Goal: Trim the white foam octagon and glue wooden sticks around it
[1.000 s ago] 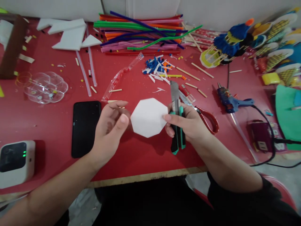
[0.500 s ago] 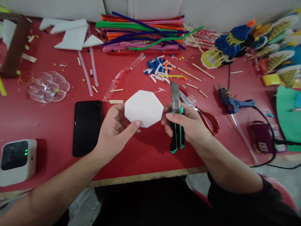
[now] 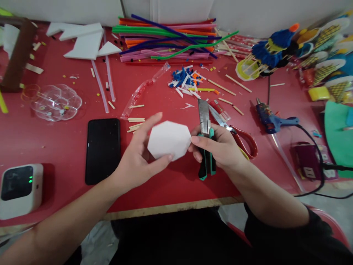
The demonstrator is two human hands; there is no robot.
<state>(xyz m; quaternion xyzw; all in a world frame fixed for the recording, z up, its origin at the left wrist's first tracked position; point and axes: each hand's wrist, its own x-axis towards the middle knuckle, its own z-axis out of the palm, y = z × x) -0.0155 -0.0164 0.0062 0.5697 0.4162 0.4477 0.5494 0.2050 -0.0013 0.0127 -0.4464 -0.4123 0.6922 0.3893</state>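
Note:
A white, many-sided flat piece [image 3: 168, 140], foam board or card, is held above the red table [image 3: 165, 191]. My left hand [image 3: 140, 154] grips its left side, with the thumb on the near edge and the index finger lifted off behind. At its right corner, the thumb and fingertips of my right hand [image 3: 217, 145] touch the piece. That same hand also holds a green and black box cutter [image 3: 207, 147], blade out and pointing away from me. Red-handled scissors [image 3: 244, 140] lie just beyond my right hand, partly hidden by it.
Left of my hands lie a black phone [image 3: 102, 151] and a clear flower-shaped tray [image 3: 56, 102]. Pipe cleaners [image 3: 168, 36] are piled at the back, near white board offcuts [image 3: 85, 40]. A blue glue gun [image 3: 273, 117] with its cable is at the right.
The white piece has come nearer to me and tilted. My left index finger has lifted from behind it, and my right fingertips now meet its corner. The box cutter stays in my right hand.

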